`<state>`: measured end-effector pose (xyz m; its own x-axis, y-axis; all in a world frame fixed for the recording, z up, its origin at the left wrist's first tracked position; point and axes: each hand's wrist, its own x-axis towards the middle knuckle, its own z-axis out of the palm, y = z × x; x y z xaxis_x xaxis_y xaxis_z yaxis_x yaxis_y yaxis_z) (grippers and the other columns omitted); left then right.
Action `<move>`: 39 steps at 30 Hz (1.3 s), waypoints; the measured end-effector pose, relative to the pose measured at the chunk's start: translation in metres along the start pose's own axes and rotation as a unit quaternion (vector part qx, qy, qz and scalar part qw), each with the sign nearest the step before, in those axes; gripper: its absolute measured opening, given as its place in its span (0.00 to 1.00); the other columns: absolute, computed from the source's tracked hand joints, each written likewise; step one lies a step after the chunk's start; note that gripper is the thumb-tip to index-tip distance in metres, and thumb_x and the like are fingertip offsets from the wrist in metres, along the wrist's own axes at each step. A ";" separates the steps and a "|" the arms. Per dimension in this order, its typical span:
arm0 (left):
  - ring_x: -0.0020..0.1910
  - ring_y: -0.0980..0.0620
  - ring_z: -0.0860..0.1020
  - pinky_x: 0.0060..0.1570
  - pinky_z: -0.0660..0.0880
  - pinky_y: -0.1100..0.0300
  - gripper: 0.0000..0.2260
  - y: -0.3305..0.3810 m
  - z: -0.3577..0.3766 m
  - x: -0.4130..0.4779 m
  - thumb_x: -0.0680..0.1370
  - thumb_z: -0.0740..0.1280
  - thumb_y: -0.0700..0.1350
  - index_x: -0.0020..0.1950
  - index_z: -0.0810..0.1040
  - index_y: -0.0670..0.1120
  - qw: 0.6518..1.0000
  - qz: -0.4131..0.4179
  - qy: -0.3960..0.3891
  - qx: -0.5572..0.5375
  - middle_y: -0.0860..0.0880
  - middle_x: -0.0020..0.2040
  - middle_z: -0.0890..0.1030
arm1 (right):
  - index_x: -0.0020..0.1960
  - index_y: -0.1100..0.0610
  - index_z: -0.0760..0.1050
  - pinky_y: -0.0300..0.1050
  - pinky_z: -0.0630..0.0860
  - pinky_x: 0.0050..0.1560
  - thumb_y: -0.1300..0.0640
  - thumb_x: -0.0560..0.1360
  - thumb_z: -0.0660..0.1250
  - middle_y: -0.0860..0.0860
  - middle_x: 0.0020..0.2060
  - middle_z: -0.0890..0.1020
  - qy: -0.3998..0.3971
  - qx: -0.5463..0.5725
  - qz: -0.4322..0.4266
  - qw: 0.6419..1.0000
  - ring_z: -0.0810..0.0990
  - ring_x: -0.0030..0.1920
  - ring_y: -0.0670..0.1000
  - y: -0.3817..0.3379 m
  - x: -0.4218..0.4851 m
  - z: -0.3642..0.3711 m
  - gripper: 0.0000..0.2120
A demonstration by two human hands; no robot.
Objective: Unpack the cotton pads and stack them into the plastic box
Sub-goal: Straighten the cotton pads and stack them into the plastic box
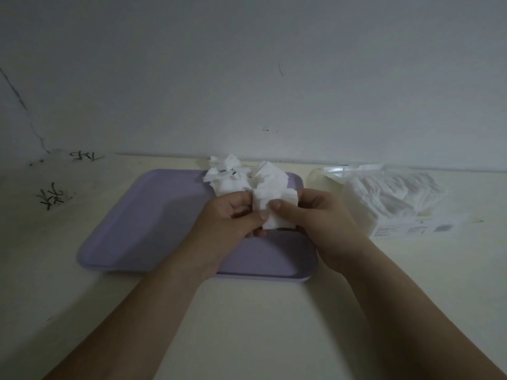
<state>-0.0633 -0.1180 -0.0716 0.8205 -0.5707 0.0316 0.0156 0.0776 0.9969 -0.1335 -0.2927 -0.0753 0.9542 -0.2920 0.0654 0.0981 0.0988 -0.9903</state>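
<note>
As we look down over the smooth lilac tray point(142, 223), the left hand point(230, 215) and right hand point(315, 220) pinch one crumpled bunch of cotton pads point(271, 198) between thumbs and fingers. We note white, soft, square-cut sheets; loose pads point(225, 171) lie at the tray's far rim, and a clear pack point(395, 198) lies to the right.

The cotton pads point(274, 187) at frame centre look soft, fibrous and matt. The lilac tray point(153, 215) seems smooth, matt plastic. The packet point(397, 198) at right is thin, glossy clear film.
</note>
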 end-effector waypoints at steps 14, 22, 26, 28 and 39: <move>0.62 0.43 0.79 0.66 0.75 0.53 0.22 0.001 -0.049 0.080 0.77 0.73 0.53 0.70 0.77 0.54 0.855 -0.006 0.121 0.504 0.43 0.66 0.74 | 0.52 0.65 0.83 0.56 0.86 0.49 0.63 0.79 0.73 0.61 0.45 0.88 0.125 0.035 -0.027 0.991 0.88 0.46 0.56 0.007 0.009 -0.001 0.05; 0.47 0.47 0.78 0.42 0.70 0.61 0.05 -0.001 -0.041 0.042 0.76 0.72 0.46 0.46 0.79 0.55 0.851 0.065 0.063 0.517 0.48 0.52 0.76 | 0.52 0.66 0.82 0.51 0.86 0.45 0.63 0.79 0.73 0.59 0.43 0.88 0.135 0.023 -0.021 0.990 0.88 0.43 0.53 0.005 0.008 0.004 0.05; 0.34 0.60 0.74 0.34 0.65 0.71 0.04 0.010 -0.042 0.022 0.75 0.75 0.45 0.43 0.82 0.52 0.894 0.083 0.149 0.415 0.55 0.42 0.78 | 0.54 0.66 0.82 0.50 0.86 0.45 0.62 0.79 0.74 0.59 0.45 0.88 0.142 0.018 -0.016 0.990 0.89 0.46 0.55 0.005 0.007 0.003 0.07; 0.32 0.57 0.74 0.31 0.68 0.65 0.03 0.024 -0.036 0.017 0.74 0.76 0.43 0.43 0.84 0.49 0.970 0.057 0.123 0.204 0.52 0.38 0.82 | 0.55 0.66 0.81 0.50 0.86 0.45 0.62 0.79 0.74 0.60 0.46 0.88 0.149 0.018 -0.011 0.989 0.89 0.48 0.57 0.005 0.006 0.003 0.08; 0.37 0.53 0.74 0.40 0.71 0.57 0.04 -0.001 0.004 0.020 0.76 0.77 0.43 0.48 0.86 0.42 0.994 0.058 0.058 0.069 0.42 0.37 0.80 | 0.56 0.63 0.80 0.57 0.86 0.54 0.67 0.81 0.69 0.61 0.47 0.88 0.075 0.045 -0.010 0.996 0.87 0.49 0.58 -0.005 -0.001 0.003 0.05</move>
<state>-0.0492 -0.1327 -0.0720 0.8724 -0.4664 0.1461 -0.1551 0.0193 0.9877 -0.1343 -0.2902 -0.0704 0.8995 -0.4329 0.0590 0.1480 0.1747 -0.9734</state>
